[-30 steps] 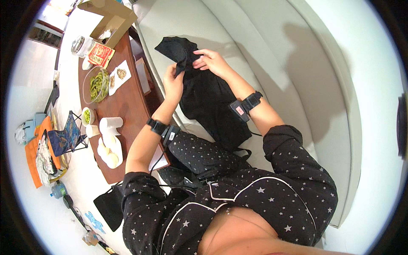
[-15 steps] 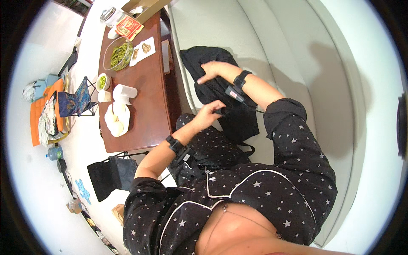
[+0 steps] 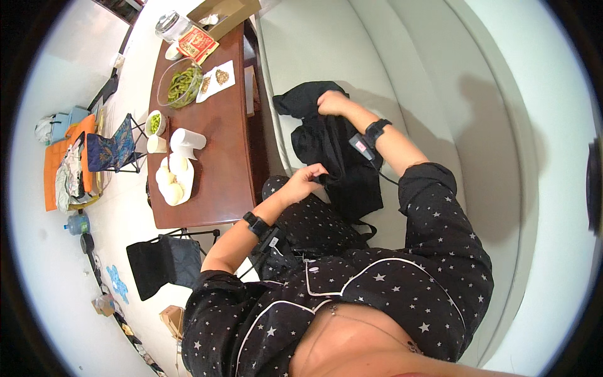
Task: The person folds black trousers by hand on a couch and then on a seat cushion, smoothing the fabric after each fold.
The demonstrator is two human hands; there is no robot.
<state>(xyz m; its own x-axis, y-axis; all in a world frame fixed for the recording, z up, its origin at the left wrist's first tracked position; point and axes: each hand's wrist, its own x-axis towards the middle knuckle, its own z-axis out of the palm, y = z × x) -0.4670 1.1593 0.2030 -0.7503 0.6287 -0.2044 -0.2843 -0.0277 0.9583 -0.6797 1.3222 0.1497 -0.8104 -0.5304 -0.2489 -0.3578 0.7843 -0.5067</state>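
A black garment (image 3: 352, 182), soft and crumpled, lies on the pale sofa beside my right leg. A sleeve-like part of it stretches toward the far left, and a narrow strap loops out at its near end. My right hand (image 3: 333, 102) is closed on the far part of the cloth, with the fingers curled under and partly hidden. At the near left edge, my left hand (image 3: 306, 181) pinches the fabric between thumb and fingers. Each wrist wears a black band with a small device on a cable.
The pale sofa (image 3: 333, 44) runs along the right. To the left stands a brown table (image 3: 217, 144) with a bowl of green pods (image 3: 183, 87), a white cup roll (image 3: 188, 139), a plate of buns (image 3: 174, 182) and a red packet (image 3: 197, 44). Folding chairs (image 3: 164, 264) stand beyond.
My right hand, open over the cloth before, has closed on its far part. The garment's far part has shifted and bunched up. My left hand remains at the near edge.
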